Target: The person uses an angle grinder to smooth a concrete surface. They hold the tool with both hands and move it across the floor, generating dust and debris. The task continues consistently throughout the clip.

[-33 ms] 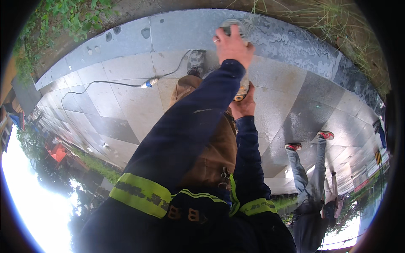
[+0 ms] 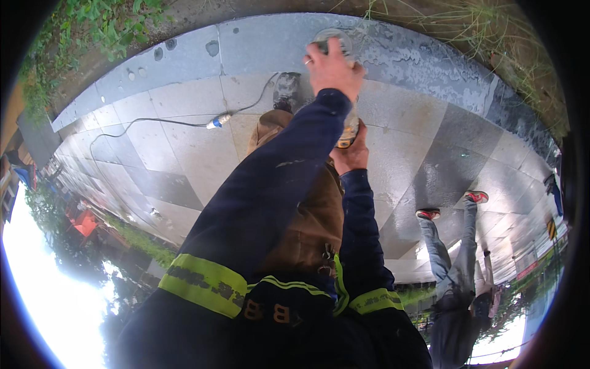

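Observation:
A hand-held angle grinder point(image 2: 348, 136), its body yellow and black at the back, lies along the line of my two hands. Its round head point(image 2: 337, 39) is on the wet grey stone kerb point(image 2: 264, 46). My left hand point(image 2: 335, 72) presses over the front of the tool, fingers curled onto it. Gripping the rear of the body is my right hand point(image 2: 355, 152), lower down near my knee. My left forearm crosses in front and hides part of the tool; the disc's underside does not show.
A dark cable with a blue and white connector point(image 2: 218, 121) runs over the paving slabs point(image 2: 184, 147) at left, near my boot point(image 2: 286, 89). Another person in grey trousers point(image 2: 458, 264) stands at right. Plants point(image 2: 110, 27) and dry grass point(image 2: 485, 27) edge the kerb.
Both hands and the angle grinder have shifted slightly left along the kerb. My hold on the tool is the same.

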The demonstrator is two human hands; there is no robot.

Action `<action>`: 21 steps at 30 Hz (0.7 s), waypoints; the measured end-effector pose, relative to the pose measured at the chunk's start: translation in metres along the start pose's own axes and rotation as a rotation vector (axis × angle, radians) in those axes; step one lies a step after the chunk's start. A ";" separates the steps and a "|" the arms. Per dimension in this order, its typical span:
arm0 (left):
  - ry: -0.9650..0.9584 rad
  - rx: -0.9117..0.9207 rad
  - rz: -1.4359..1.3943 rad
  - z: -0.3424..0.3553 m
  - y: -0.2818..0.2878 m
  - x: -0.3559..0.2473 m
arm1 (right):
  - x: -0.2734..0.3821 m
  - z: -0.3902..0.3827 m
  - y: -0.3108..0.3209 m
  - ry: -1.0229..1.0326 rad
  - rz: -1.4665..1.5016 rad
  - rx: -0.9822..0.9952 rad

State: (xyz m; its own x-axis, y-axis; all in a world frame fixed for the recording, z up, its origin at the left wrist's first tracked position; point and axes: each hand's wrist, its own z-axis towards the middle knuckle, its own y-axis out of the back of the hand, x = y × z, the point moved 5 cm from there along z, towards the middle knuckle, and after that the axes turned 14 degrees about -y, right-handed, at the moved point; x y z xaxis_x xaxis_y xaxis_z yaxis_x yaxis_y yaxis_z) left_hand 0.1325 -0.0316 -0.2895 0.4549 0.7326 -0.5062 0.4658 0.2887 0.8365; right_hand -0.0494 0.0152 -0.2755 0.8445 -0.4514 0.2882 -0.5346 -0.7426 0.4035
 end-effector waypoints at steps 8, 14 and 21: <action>0.097 -0.006 -0.037 -0.032 0.015 0.042 | -0.026 -0.015 -0.031 0.032 -0.023 0.096; 0.100 -0.022 -0.033 -0.029 0.026 0.042 | -0.025 -0.021 -0.040 0.059 -0.002 0.121; -0.008 -0.101 -0.093 -0.079 0.048 -0.010 | -0.050 -0.072 0.005 0.016 0.019 0.015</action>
State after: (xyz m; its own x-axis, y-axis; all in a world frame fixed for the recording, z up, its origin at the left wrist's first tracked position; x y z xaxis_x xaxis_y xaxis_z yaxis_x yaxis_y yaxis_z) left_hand 0.0906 0.0234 -0.2273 0.4194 0.6953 -0.5837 0.4276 0.4159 0.8026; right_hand -0.0966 0.0697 -0.2257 0.8333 -0.4576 0.3101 -0.5502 -0.7412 0.3845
